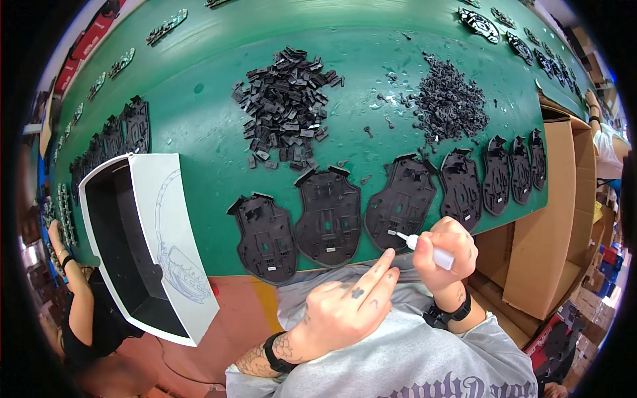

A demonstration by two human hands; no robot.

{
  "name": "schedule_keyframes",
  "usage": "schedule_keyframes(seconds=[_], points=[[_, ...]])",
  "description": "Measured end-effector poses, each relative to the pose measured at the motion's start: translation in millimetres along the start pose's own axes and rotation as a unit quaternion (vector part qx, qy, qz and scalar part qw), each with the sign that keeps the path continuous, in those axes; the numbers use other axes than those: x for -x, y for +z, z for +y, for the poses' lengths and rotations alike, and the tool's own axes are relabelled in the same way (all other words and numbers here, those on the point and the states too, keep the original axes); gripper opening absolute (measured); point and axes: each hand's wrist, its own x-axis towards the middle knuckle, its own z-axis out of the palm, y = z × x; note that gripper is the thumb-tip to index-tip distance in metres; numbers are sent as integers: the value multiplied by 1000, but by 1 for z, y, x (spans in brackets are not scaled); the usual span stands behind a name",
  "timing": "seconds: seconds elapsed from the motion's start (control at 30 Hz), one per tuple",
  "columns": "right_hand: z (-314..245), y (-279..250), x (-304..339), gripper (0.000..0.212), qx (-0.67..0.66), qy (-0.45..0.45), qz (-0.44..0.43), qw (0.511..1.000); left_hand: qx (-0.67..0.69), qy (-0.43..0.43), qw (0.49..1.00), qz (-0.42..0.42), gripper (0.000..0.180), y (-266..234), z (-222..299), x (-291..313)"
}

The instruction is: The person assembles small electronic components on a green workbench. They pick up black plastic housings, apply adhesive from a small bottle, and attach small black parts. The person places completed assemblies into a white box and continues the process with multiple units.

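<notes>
My right hand [451,249] is closed round a small white squeeze bottle [443,259] with a thin nozzle. The nozzle tip is at the small pale rectangle near the bottom of a black plastic mouse shell [402,199]; whether it touches I cannot tell. My left hand [348,312] holds nothing, its fingers stretched toward that shell's lower edge. In the same row, more black shells lie inner side up: one beside it on the left [328,215], one at the left end [267,239], and several smaller-looking ones to the right [460,189].
Beyond the shells lie a pile of small black rectangular pieces [285,106] and a heap of tiny black parts [451,99]. A white box with black inside [176,225] stands at left, a cardboard box [547,219] at right. Other people's arms [79,292] show at both sides.
</notes>
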Motion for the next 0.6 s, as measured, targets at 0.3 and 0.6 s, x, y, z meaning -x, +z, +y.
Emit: schedule_keyframes(seconds=[0.3,0.6], points=[[-14,6,-7,21,-92,-17,-3,996,-26,15,999,41,29,-6,-6,15],[-36,44,-24,19,-83,-69,-115,987,-61,-40,992,100,28,-21,-14,42]])
